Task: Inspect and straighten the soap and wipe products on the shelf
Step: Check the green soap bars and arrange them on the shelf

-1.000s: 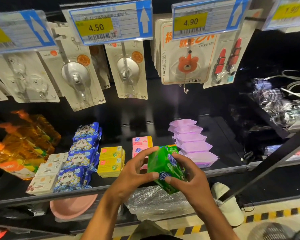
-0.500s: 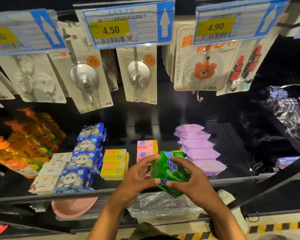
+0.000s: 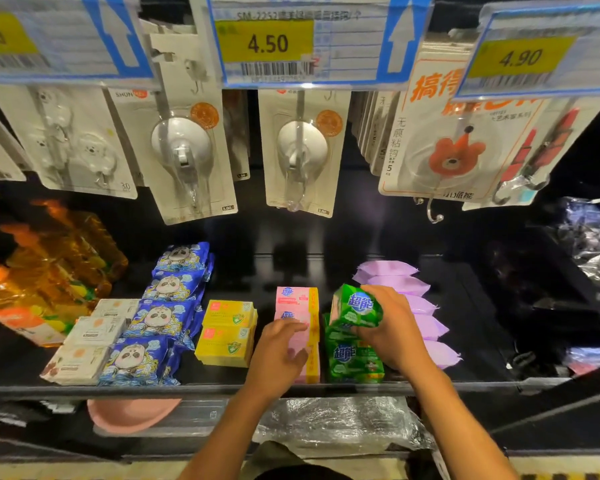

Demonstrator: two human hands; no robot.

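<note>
My right hand grips a green soap pack and holds it over the row of green soap packs on the black shelf. Over the front pink soap boxes lies my left hand, fingers loosely bent and touching them. Yellow soap boxes sit left of the pink ones. Blue panda wipe packs run in a row further left, with white soap boxes beside them. Purple wipe packs line up right of my right hand.
Orange bottles fill the shelf's left end. Carded suction hooks and price tags hang above. A pink bowl and a plastic-wrapped bundle lie on the lower shelf. Wrapped goods sit at the far right.
The green pack, earlier held in both hands in front of the shelf, has moved forward over the green row in my right hand alone. My left hand let go and went to the pink boxes.
</note>
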